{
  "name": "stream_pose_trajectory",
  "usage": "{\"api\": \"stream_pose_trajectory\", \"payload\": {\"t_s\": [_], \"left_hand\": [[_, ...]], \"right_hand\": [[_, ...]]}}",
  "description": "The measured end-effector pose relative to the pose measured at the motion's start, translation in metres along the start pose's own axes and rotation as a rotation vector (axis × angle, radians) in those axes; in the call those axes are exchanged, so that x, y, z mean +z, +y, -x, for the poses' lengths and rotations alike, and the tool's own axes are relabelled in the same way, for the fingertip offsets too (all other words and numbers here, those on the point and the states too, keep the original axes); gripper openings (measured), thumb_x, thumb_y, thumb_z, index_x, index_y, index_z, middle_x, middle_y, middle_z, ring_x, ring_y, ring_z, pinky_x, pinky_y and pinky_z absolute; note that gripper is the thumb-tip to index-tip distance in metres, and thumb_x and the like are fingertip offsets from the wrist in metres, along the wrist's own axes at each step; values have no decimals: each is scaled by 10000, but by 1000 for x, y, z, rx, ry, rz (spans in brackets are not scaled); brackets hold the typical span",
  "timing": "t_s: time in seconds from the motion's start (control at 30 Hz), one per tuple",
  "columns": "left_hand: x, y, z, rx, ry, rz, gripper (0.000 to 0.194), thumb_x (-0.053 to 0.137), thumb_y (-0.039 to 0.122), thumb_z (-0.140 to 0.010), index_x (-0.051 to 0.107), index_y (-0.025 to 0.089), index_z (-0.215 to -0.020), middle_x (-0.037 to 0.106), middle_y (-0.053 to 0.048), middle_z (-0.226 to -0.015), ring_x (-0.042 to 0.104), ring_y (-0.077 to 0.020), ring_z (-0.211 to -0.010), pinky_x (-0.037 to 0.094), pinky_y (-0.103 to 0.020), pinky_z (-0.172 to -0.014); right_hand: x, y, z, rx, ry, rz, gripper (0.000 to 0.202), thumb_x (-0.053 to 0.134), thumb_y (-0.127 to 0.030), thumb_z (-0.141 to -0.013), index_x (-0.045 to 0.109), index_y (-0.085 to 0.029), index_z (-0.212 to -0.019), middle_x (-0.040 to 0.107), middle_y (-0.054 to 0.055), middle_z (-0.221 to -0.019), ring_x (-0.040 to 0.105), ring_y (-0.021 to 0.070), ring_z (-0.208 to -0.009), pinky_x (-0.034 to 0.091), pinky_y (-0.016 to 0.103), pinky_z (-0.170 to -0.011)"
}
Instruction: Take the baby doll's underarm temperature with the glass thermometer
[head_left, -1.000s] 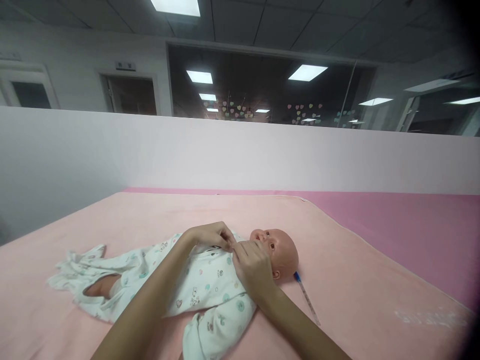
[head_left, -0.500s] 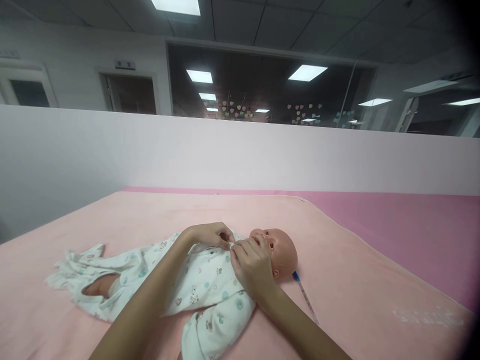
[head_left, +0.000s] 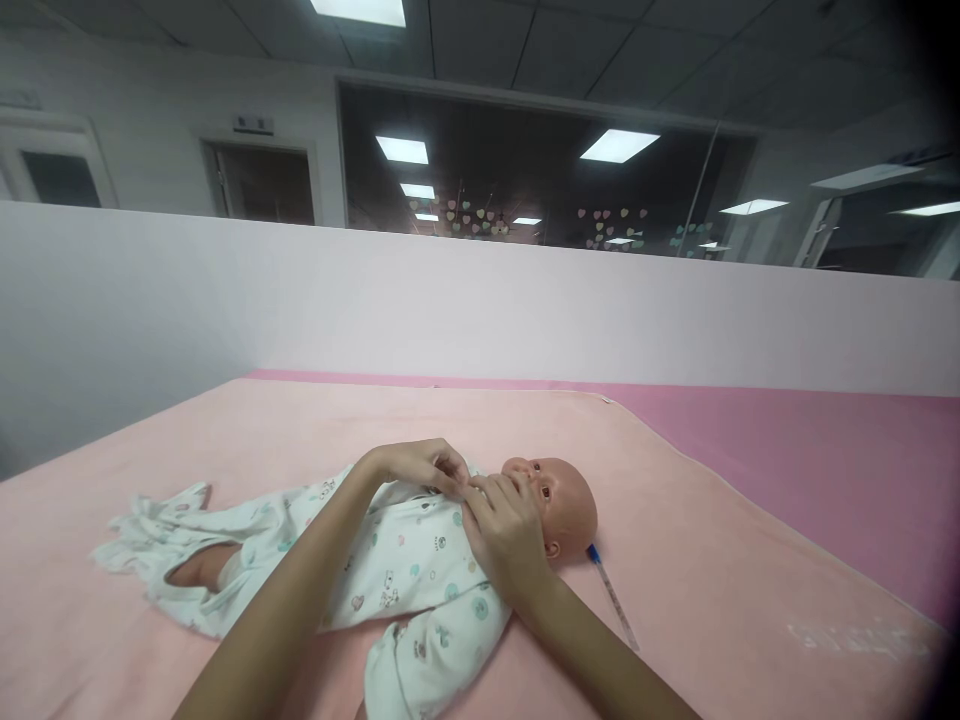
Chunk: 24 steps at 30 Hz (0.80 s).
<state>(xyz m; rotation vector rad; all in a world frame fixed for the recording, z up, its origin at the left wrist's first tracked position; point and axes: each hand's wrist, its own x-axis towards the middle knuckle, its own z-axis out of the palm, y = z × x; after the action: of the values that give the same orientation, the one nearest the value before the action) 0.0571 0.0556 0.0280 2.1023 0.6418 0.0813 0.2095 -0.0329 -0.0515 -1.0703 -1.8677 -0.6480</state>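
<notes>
A baby doll [head_left: 574, 505] lies on its back, head to the right, dressed in a white printed romper [head_left: 405, 550]. At the romper's neckline, just below the doll's chin, my left hand [head_left: 424, 465] bends down from above with its fingertips pinched together. My right hand [head_left: 506, 530] meets it there, its curled fingers closed at the collar and covering part of the doll's mouth and chin. The bit of fabric between the fingertips is mostly hidden. One sleeve stretches toward me, and a leg opening shows the doll's bare skin.
A thin clear stick with a blue end [head_left: 615, 600], like a thermometer, lies beside the doll's head. Under everything spreads a peach cloth [head_left: 720, 570] over a pink surface [head_left: 825, 450]. A white partition [head_left: 480, 310] rises behind.
The fingertips of both hands have drawn closer at the collar, hiding the white bit of cloth that showed between them. The doll stays in place; the view shifts slightly.
</notes>
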Motion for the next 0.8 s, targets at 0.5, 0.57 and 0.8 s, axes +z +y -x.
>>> {"api": "stream_pose_trajectory", "payload": {"t_s": [0.5,0.57,0.8], "left_hand": [[4,6,-4,-16,43,-1,331,583,214,-677,574,174,-1005,588,4,-723,481,-85,-563,368,-175,-488],[2,6,-2,-46,27,-32,353,583,210,-676,570,173,-1027,584,8,-684,495,-93,-568,388,-184,-505],[-9,14,23,-192,-1,-70,258,586,216,-669,632,165,-918,617,-12,-673,555,-126,-623,456,-240,-601]], "right_hand": [[2,-1,0,-19,-9,-105,185,417,-81,-815,573,-174,-850,606,37,-802,525,157,-816,355,347,-832],[2,-3,0,-25,-33,-149,181,412,-92,-818,568,-168,-872,608,47,-845,522,164,-849,356,343,-837],[0,-8,0,15,-158,-204,151,443,-183,-823,558,-164,-919,584,41,-767,500,171,-750,365,314,-712]]}}
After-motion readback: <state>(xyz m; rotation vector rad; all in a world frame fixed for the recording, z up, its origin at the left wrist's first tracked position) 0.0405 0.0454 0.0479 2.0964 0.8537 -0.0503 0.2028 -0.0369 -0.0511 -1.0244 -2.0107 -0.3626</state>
